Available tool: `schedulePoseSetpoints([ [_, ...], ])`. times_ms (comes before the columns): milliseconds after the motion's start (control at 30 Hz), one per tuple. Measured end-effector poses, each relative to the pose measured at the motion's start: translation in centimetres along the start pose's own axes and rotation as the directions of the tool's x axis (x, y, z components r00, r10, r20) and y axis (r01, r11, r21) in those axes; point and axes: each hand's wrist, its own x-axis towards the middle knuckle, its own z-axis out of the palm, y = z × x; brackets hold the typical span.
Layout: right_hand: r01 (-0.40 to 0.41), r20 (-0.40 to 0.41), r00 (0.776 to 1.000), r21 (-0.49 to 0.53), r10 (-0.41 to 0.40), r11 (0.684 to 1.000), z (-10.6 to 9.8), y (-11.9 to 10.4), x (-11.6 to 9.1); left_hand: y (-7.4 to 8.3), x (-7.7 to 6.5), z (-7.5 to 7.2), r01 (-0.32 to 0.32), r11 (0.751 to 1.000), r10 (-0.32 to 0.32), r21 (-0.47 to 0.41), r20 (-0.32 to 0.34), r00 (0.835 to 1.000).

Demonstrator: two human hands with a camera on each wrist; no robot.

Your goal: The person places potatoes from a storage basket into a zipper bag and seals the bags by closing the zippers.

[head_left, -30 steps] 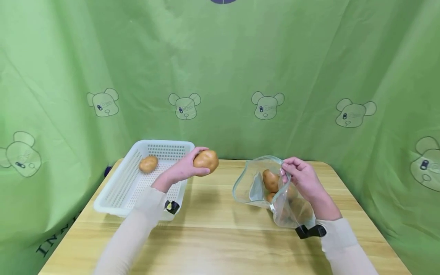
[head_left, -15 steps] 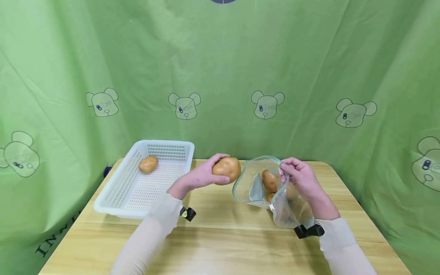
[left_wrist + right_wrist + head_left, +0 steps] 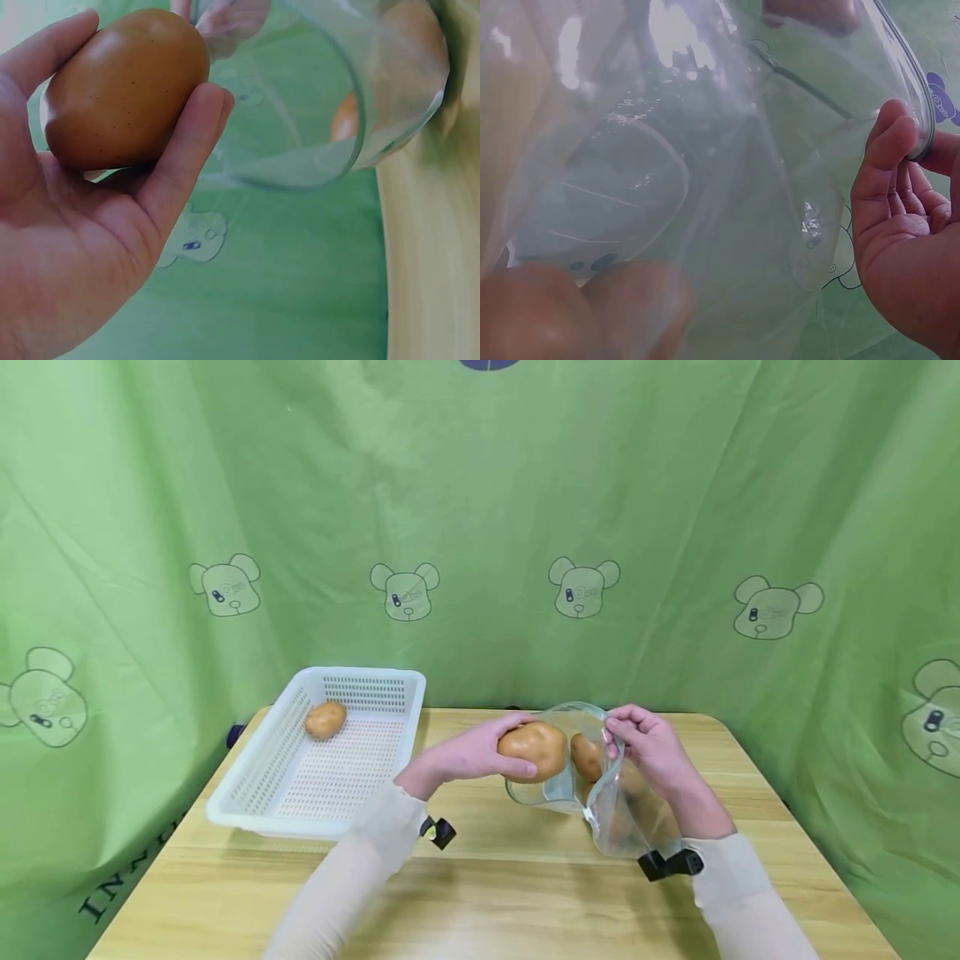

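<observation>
A brown potato (image 3: 534,752) is gripped between the thumb and fingers of my left hand (image 3: 471,755). In the head view it overlaps the open mouth of a clear zip bag (image 3: 622,822). My right hand (image 3: 654,750) pinches the bag's rim at its right side, and the right wrist view shows thumb and finger on that rim (image 3: 922,112). Inside the bag lie several potatoes, one of them a potato (image 3: 587,757) near the mouth. The left wrist view shows the held potato (image 3: 127,90) beside the bag's round opening (image 3: 360,112).
A white perforated basket (image 3: 315,827) stands on the left of the wooden table (image 3: 495,893), with one potato (image 3: 326,720) in its far left part. A green curtain (image 3: 480,510) with bear-head prints hangs behind the table and at both sides.
My left hand has carried the potato rightward from beside the basket to the bag's mouth. The right hand keeps its pinch on the rim and has shifted slightly left.
</observation>
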Motion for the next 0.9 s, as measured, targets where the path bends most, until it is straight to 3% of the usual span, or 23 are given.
schedulePoseSetpoints([
  [200,-0.01,-0.007,1.0,-0.027,0.01,1.0,0.3,-0.1,0.1,-0.5,1.4,1.5,-0.007,1.0,0.007,0.005,0.066,0.998],
  [533,-0.001,-0.003,1.0,-0.038,0.001,0.999,0.4,-0.3,-0.1,-1.8,2.7,3.3,0.033,0.999,-0.03,-0.034,0.104,0.994],
  [767,0.019,0.003,1.0,-0.007,-0.019,1.0,0.1,-0.5,-0.1,-2.9,3.1,3.6,0.068,0.997,-0.065,-0.043,0.083,0.994],
  [900,0.023,0.005,1.0,0.001,-0.023,1.0,0.0,-0.5,-0.2,-3.4,3.3,3.7,0.053,0.998,-0.051,-0.02,0.083,0.995],
])
